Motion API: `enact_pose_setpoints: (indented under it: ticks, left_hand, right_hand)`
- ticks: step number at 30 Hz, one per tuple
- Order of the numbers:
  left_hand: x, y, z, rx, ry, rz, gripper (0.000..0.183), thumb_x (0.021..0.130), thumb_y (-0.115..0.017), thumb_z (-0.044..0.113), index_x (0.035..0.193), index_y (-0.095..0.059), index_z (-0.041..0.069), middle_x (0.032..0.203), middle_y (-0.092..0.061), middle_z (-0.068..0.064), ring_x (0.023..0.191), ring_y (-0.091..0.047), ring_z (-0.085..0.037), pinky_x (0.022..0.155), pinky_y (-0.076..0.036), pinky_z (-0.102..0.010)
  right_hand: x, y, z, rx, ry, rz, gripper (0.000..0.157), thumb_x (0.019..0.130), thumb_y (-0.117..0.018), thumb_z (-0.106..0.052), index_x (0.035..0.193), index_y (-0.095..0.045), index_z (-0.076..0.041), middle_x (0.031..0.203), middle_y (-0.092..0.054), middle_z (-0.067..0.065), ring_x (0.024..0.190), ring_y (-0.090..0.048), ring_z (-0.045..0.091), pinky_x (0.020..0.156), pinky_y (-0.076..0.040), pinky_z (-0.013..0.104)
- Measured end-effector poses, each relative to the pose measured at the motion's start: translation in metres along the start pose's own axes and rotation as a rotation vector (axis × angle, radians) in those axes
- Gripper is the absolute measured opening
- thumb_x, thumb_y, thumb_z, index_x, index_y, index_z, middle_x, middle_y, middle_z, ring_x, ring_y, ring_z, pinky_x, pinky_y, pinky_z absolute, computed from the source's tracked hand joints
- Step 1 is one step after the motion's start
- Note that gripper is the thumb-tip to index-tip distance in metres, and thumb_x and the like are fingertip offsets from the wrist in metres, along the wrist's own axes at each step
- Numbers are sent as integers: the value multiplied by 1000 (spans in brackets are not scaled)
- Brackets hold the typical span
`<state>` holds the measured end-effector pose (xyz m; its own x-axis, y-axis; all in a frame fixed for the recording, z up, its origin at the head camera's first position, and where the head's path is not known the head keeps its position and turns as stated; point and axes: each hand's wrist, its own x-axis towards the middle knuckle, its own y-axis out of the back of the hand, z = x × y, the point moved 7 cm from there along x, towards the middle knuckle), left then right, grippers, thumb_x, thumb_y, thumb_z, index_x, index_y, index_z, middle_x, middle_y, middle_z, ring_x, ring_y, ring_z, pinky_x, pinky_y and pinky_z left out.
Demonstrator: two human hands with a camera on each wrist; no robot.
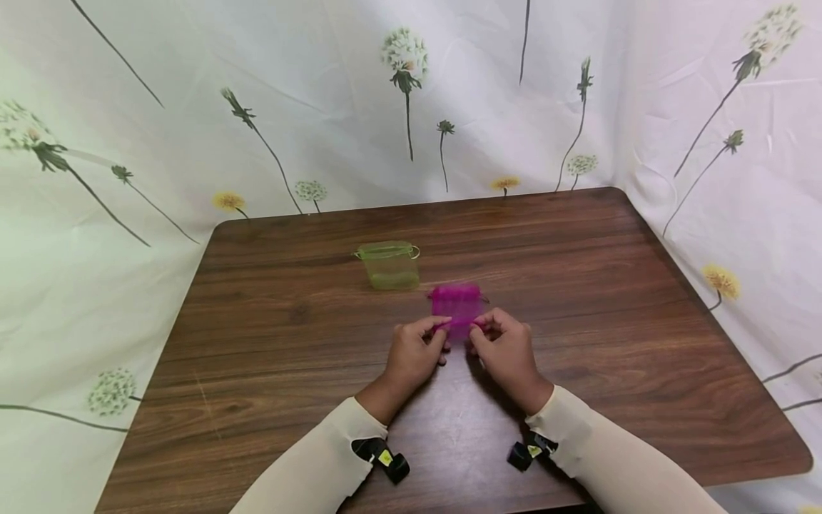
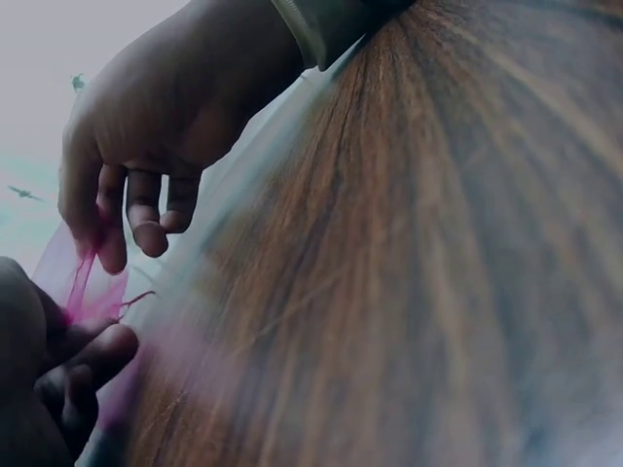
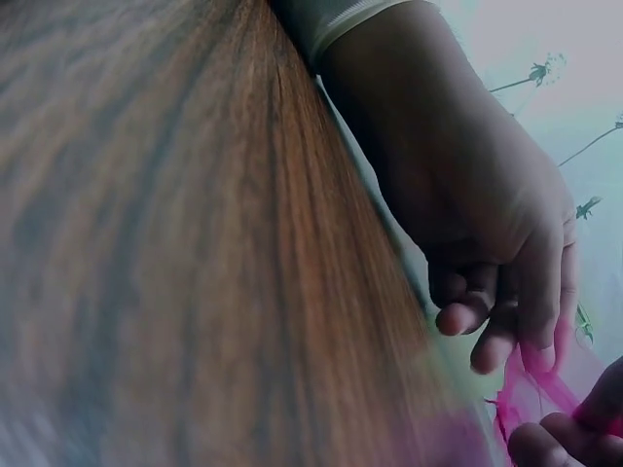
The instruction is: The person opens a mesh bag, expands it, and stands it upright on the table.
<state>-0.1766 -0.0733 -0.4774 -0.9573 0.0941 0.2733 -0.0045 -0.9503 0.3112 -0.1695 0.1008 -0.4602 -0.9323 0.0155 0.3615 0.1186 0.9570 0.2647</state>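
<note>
Between the two hands is a small sheer magenta drawstring pouch (image 1: 457,303), its far end pointing away across the table. My left hand (image 1: 414,350) pinches the near left corner between thumb and index finger. On the other side, my right hand (image 1: 507,350) pinches the near right corner the same way. In the left wrist view the pink mesh (image 2: 92,287) stretches between the fingers, with a thin cord end hanging loose. The right wrist view shows the mesh (image 3: 531,384) under the right fingertips. Behind it lies a sheer green drawstring pouch (image 1: 392,268), flat, with cord loops at its top corners.
The brown wood-grain table (image 1: 276,321) has rounded corners. White cloth with dandelion prints (image 1: 334,107) hangs behind it and along both sides. Each sleeved wrist wears a black strap-on camera (image 1: 385,457).
</note>
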Motion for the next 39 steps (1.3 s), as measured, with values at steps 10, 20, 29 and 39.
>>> enact_pose_setpoints:
  ticks: [10,20,29,39]
  left_hand:
    - [-2,3,0,-80,37,99,27,93,-62,-15,106,-82,-4,53,-65,-21,36,-55,-14,33,-47,-26]
    - [-2,3,2,3,-23,79,28,93,-66,-12,115,-81,-5,57,-68,-16,41,-52,5,38,-47,-21]
    - [-1,7,6,215,-152,118,28,91,-74,0,117,-85,3,59,-61,-1,54,-41,2,52,-37,-14]
    - [-2,4,3,171,-85,54,34,93,-64,-9,122,-82,-1,68,-78,-13,44,-56,4,45,-48,-15]
  right_hand:
    - [-1,5,-3,-172,143,99,25,79,-79,14,73,-64,-5,58,-67,4,51,-49,-7,46,-41,13]
    - [0,4,-3,-186,144,79,16,84,-77,13,98,-76,5,54,-59,1,49,-41,-7,46,-34,13]
    - [1,2,-4,-246,176,48,18,89,-77,7,106,-84,3,74,-79,9,54,-56,2,51,-44,12]
    - [-1,2,-9,-321,248,76,10,81,-76,10,86,-77,1,62,-71,6,52,-51,2,49,-42,15]
